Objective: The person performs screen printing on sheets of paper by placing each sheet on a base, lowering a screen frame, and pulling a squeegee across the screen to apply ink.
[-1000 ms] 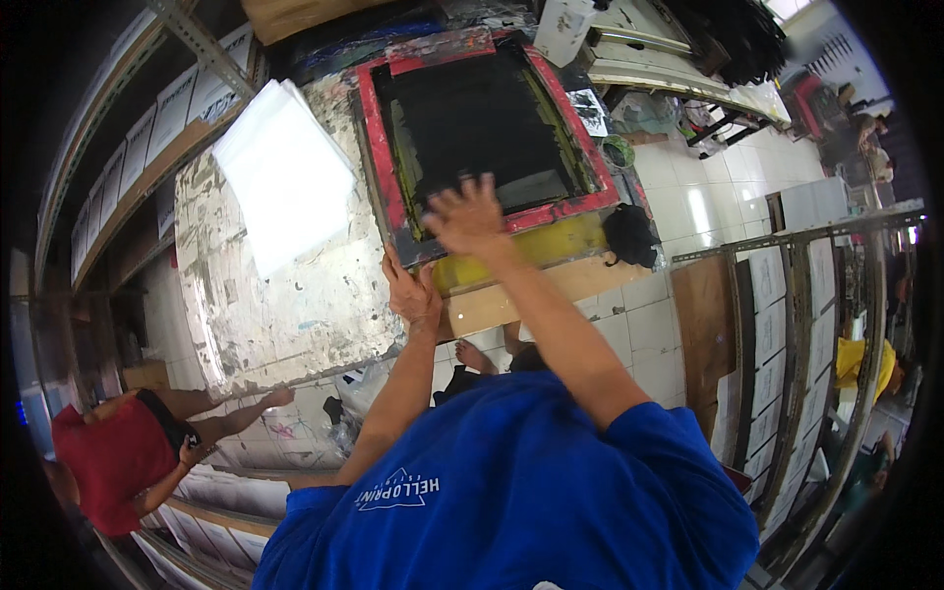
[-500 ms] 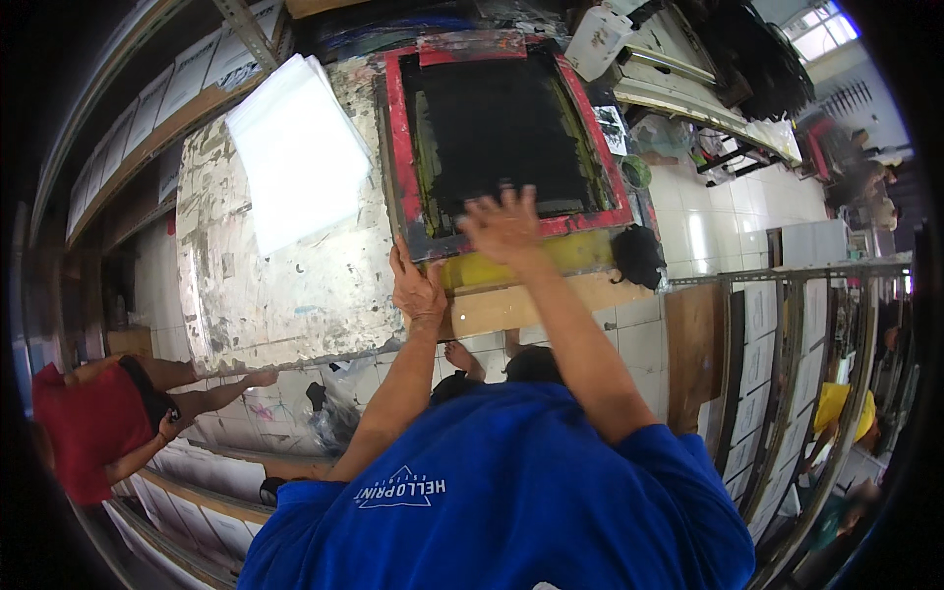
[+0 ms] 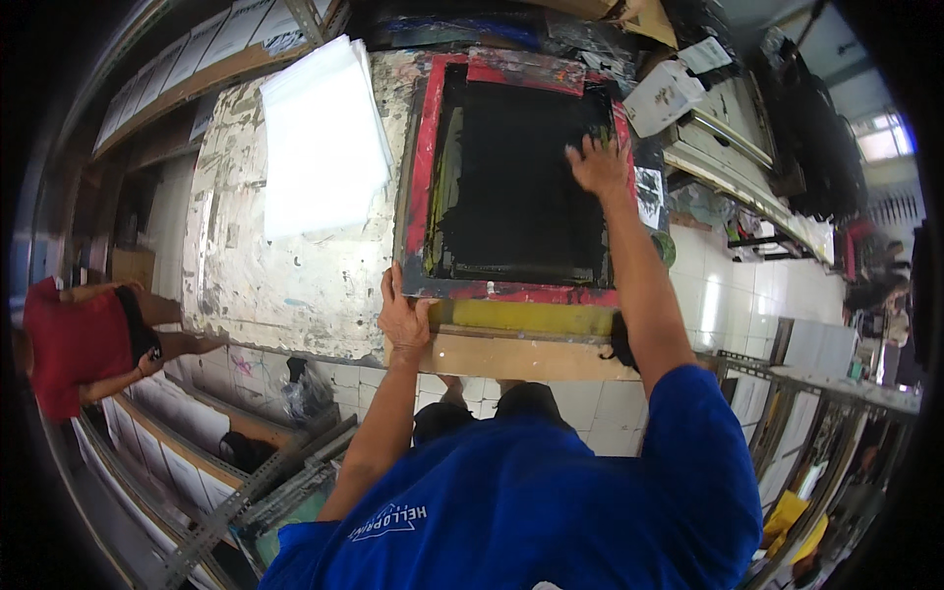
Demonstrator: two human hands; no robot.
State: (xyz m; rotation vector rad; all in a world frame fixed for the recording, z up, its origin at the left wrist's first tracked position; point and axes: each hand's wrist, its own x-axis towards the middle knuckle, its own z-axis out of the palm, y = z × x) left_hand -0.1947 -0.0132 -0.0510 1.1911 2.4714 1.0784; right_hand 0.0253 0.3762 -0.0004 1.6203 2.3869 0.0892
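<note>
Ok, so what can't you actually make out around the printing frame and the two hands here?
Head view only:
- Under the printing frame: its black mesh hides whatever lies beneath.
- Right hand: palm side faces down on the mesh, so the contact is unseen.
- Left hand: fingertips at the frame's near corner, grip unclear.
- Stack of white sheets: sheet count too fine to tell.
- Table far edge: covered by clutter.

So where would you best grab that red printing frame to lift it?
By its near rail, from the person's side. The red printing frame lies flat on the table; that rail overhangs nothing messy, and the left hand already grips its near-left corner. The inky black mesh is best avoided.
</note>
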